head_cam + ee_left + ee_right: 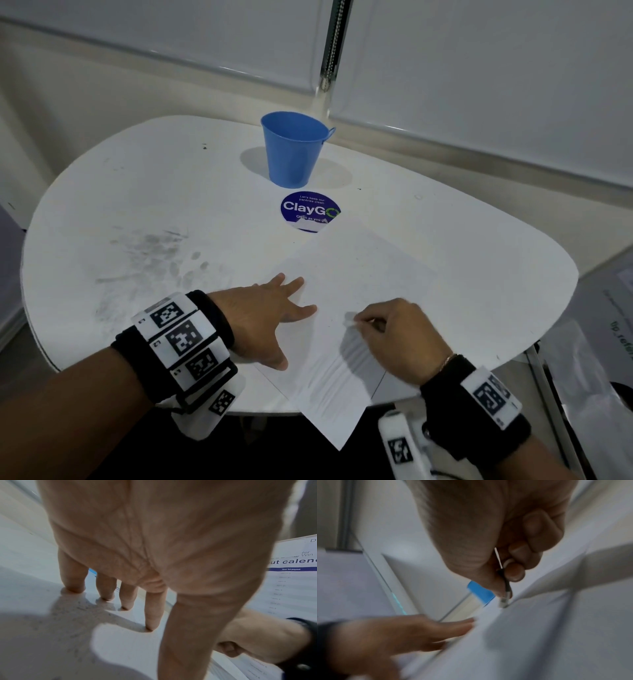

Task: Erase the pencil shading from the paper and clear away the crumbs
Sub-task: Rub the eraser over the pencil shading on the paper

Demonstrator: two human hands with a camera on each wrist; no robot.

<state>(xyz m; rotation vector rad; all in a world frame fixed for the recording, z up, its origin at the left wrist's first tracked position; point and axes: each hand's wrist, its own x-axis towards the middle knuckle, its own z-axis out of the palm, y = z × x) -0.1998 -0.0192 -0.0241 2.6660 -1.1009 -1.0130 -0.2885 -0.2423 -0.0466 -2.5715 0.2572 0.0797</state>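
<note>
Pressing paper (346,308) flat on tabletop (137,212): left hand (260,318), fingers spread; right hand (397,339) pinching eraser (504,601); blue bucket (294,150) beyond.

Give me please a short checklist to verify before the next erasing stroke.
1. Left hand holds paper flat: ok, spread fingers press its left edge.
2. Right hand grips eraser: ok, small tip pinched, blurred.
3. Shading remaining: not ok, grey streaks still visible.
4. Paper fully on table: not ok, near corner overhangs.
5. Crumbs: cannot tell.
6. Blue bucket ready: ok, upright behind.
</note>
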